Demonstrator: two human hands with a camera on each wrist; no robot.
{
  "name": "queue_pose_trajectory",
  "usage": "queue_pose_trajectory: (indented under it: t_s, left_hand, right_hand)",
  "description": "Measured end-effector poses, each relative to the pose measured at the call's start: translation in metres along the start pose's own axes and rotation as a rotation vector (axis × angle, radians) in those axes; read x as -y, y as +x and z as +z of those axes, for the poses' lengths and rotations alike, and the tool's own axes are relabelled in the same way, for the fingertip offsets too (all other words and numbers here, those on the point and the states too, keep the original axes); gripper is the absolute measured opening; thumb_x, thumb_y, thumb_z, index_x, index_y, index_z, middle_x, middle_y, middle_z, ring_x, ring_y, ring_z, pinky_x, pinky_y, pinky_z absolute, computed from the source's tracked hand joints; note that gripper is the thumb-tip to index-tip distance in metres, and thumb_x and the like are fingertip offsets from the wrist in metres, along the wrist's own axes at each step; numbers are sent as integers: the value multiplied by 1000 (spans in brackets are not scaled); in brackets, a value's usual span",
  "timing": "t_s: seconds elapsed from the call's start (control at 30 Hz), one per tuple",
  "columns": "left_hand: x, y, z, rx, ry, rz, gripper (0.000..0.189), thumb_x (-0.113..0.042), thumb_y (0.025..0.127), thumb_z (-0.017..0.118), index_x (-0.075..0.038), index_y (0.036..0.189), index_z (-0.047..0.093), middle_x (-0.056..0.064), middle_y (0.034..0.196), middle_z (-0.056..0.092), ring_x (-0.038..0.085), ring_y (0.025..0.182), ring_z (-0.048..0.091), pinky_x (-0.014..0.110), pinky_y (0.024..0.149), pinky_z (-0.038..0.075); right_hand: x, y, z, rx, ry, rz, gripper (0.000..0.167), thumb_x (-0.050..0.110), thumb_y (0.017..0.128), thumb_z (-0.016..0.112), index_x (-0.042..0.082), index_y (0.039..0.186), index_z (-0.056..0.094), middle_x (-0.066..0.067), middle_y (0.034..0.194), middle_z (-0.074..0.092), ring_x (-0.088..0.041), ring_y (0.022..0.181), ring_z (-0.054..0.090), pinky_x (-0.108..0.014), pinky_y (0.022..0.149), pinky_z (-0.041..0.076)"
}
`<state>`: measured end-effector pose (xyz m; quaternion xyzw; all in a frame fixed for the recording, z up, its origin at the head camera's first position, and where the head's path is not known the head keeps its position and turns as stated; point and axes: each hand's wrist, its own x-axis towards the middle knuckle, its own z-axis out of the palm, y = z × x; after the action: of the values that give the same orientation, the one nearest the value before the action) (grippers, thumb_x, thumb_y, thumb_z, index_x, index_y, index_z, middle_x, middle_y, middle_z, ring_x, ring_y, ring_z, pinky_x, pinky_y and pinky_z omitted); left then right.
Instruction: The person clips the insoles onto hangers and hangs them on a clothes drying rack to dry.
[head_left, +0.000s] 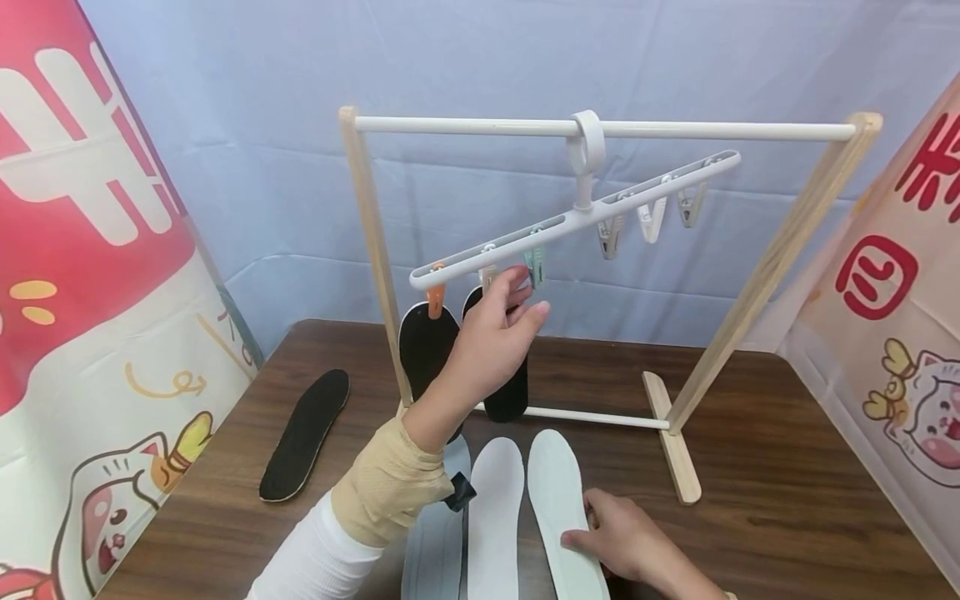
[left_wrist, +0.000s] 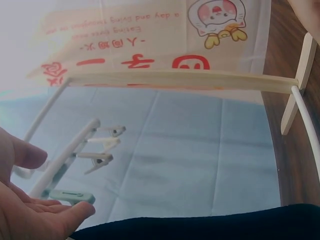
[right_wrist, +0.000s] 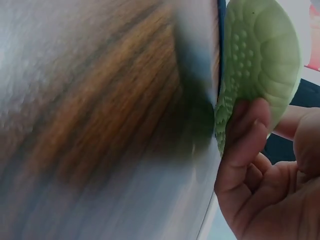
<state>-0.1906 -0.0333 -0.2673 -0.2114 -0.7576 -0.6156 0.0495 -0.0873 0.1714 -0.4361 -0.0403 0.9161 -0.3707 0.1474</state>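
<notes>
My right hand (head_left: 630, 533) pinches a pale green insole (head_left: 557, 492) by its side; its bumpy green underside (right_wrist: 270, 45) faces the right wrist camera. Up at the hanger bar (head_left: 510, 250), my left hand (head_left: 489, 337) has its thumb apart from its fingers. The fingertips are right at a mint green clip (left_wrist: 72, 196), with nothing hanging from that clip. Two black insoles hang on the bar's left half: one (head_left: 422, 346) from an orange clip (head_left: 435, 300), the other (head_left: 510, 402) behind my left hand, from a beige clip (head_left: 487, 275).
A wooden stand (head_left: 780, 242) with a white top rod (head_left: 480, 126) carries the hanger. Grey and white clips (head_left: 651, 221) dangle on its right half. On the table (head_left: 787, 467) lie a black insole (head_left: 306, 433), a white one (head_left: 495, 508) and a grey-blue one (head_left: 433, 550).
</notes>
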Motion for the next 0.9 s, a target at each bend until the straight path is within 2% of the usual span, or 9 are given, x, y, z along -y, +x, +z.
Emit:
queue_pose_trajectory:
  t_s: [0.23, 0.43, 0.63, 0.9]
  left_hand:
    - [1, 1, 0, 6, 44, -29, 60, -24, 103, 59, -9, 156, 34, 7, 157, 43, 13, 143, 44, 29, 111, 40]
    - [1, 5, 2, 13, 71, -40, 61, -26, 104, 57, -9, 157, 32, 6, 158, 41, 13, 143, 43, 27, 111, 40]
    - [1, 11, 5, 31, 156, -81, 68, -29, 104, 58, -10, 160, 25, 7, 161, 38, 20, 140, 49, 35, 109, 44]
    - [-3, 21, 7, 3, 204, -72, 67, -26, 103, 58, -7, 158, 26, 8, 150, 52, 17, 129, 58, 34, 105, 48]
  right_hand:
    - [2, -3, -6, -23, -42, -24, 29, 29, 85, 80, 11, 96, 61, 3, 71, 56, -13, 63, 53, -28, 57, 43]
    - [0, -4, -10, -19, -31, -53, 28, 29, 86, 80, 13, 100, 63, 6, 75, 60, -11, 70, 53, -27, 61, 43]
    - [-3, -4, -13, -25, -44, -56, 26, 31, 86, 80, 15, 95, 61, 6, 72, 55, -10, 65, 49, -26, 59, 39]
    - [-6, -4, -12, -29, -47, -73, 28, 28, 85, 80, 16, 86, 55, 5, 68, 49, -6, 59, 43, -25, 55, 35]
